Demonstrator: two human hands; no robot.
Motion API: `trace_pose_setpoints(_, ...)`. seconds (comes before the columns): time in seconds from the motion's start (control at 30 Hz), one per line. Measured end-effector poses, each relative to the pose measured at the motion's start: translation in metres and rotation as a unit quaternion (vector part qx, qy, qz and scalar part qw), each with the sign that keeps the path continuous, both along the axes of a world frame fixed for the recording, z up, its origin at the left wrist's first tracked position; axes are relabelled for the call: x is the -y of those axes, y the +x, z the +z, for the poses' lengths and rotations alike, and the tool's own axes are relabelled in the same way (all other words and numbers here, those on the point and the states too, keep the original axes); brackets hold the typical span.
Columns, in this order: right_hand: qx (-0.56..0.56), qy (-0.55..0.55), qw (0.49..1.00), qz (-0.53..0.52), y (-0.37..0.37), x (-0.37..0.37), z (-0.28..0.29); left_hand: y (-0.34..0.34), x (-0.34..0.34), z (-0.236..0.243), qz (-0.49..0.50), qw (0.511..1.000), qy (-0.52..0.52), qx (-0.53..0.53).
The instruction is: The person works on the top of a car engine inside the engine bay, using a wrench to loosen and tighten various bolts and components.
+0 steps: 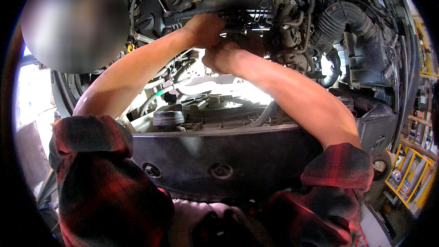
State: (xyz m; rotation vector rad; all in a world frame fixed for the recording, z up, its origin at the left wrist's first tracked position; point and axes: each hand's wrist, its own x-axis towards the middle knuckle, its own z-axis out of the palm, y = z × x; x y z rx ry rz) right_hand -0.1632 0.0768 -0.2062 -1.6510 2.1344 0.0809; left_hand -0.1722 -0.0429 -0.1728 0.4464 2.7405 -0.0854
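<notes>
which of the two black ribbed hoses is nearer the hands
The upper ribbed hose, the fat one curving at top right beside the right hand. The lower ribbed hose lies farther off, by the right elbow.

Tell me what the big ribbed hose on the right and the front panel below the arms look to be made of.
Ribbed hose: likely black rubber or flexible plastic, matte, with moulded corrugations. Front panel: probably moulded plastic, dark with a dull sheen and round fastener recesses; painted metal cannot be ruled out. Both hands, left hand and right hand, work deeper among the engine parts.

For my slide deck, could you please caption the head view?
Both hands, left hand and right hand, reach deep into a car's engine bay over the black front panel.
</notes>
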Motion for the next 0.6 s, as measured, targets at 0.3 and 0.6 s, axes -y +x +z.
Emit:
trace_pose_setpoints(0.3, 0.059, -0.021, 0.992, -0.112, -0.001, 0.008, -0.026, -0.004, -0.006, 0.007, 0.023, 1.000, 0.004, 0.018)
trace_pose_setpoints(0.6, 0.059, -0.108, 0.992, 0.036, 0.001, -0.019, -0.014, -0.018, -0.007, 0.001, 0.007, 0.992, 0.096, 0.081)
